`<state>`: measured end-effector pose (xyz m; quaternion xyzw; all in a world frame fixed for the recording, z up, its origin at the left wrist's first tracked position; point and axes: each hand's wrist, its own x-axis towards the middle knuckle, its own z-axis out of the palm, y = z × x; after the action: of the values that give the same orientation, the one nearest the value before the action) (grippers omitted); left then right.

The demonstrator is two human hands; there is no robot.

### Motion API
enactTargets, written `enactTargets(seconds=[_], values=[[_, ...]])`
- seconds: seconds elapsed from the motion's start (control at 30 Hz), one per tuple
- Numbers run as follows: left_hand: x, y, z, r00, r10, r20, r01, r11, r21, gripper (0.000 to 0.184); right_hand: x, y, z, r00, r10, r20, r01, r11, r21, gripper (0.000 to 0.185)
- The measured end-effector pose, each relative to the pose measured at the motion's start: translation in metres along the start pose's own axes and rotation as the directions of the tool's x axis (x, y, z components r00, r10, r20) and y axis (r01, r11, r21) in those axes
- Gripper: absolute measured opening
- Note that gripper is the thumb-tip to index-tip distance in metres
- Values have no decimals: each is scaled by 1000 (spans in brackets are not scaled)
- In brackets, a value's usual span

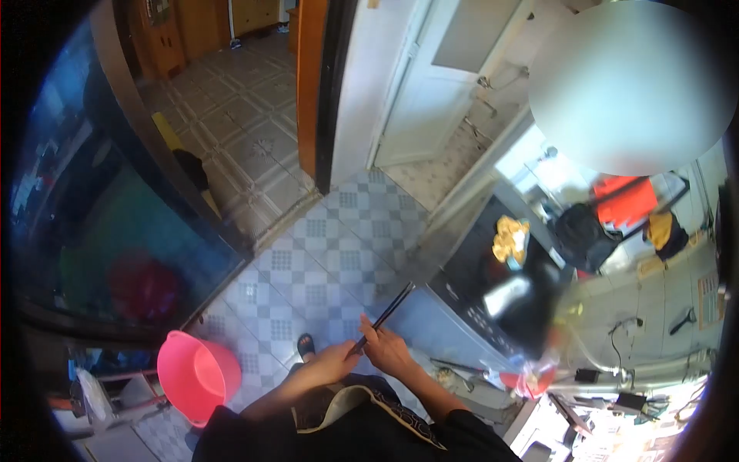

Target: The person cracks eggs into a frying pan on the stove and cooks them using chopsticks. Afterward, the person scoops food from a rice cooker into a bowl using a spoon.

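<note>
Two thin, dark sticks (387, 313) are held in front of the person's body, above the tiled floor (308, 250), close by the near left corner of a grey appliance (443, 319). The left hand (337, 362) has its grip closed around their near end; the right hand (386, 350) is just beside it, its grip also grasping the sticks, with one finger reaching forward along them. From there they slant away and to the right, their far tips well clear of the fingers — side by side, only slightly apart. The appliance has a dark, shiny top, and a crumpled yellow cloth (509, 239) lies on this near its far edge; a bright reflection shows closer to the middle. Just beyond the right edge of that top is a black bag (583, 233), and behind it something bright red (625, 202), too blurred to name. Beneath the left forearm, a foot in a dark sandal (305, 343) rests on the floor. A pink tub (223, 369) stands along the floor's left edge, near a large pane of dark glass (115, 208), its inside showing nothing but pink plastic. Farther off, a white door (427, 115) stands at the floor's far edge — well apart from both hands.
</note>
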<state>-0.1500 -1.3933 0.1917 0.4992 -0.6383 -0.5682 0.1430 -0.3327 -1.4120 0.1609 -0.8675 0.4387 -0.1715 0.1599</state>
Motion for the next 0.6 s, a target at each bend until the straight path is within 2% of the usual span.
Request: enactTargets(seconds=[0.03,0.07,0.13,0.17,0.2,0.27,0.3,0.4,0.43,0.47,0.53,0.6], values=[[6,-6,-28,999,-33,18,33,999,1,24,28,-6,3,996,80,-50,-76,995,71,43],[12,-11,-51,999,-34,17,34,999,4,24,51,-7,9,995,79,-53,-75,994,74,43],[32,-18,-90,995,-96,19,95,993,73,25,93,-2,20,975,224,-3,-223,974,39,47],[45,-16,-108,998,-64,10,63,996,70,26,118,-6,15,957,285,52,-286,958,17,49],[62,-23,-122,998,-58,11,57,996,67,26,139,-1,20,957,286,52,-287,958,11,49],[103,-42,-147,1000,-13,-13,14,996,91,29,182,15,34,951,274,141,-291,949,120,46],[119,-33,-171,998,-33,-49,39,992,120,28,207,25,39,946,267,183,-301,934,192,42],[158,-11,-258,996,-34,-87,52,976,209,32,296,62,61,957,230,175,-269,931,248,35],[175,-21,-285,995,-19,-100,33,988,148,36,331,76,69,955,236,178,-284,899,334,25],[185,-26,-311,993,-30,-118,46,990,134,36,361,84,76,957,217,194,-272,902,334,25],[209,-26,-374,904,-43,-425,141,969,202,40,448,98,70,983,168,78,-185,913,364,24],[223,-34,-429,764,-14,-645,229,941,251,38,530,115,73,987,129,93,-154,917,369,30]])
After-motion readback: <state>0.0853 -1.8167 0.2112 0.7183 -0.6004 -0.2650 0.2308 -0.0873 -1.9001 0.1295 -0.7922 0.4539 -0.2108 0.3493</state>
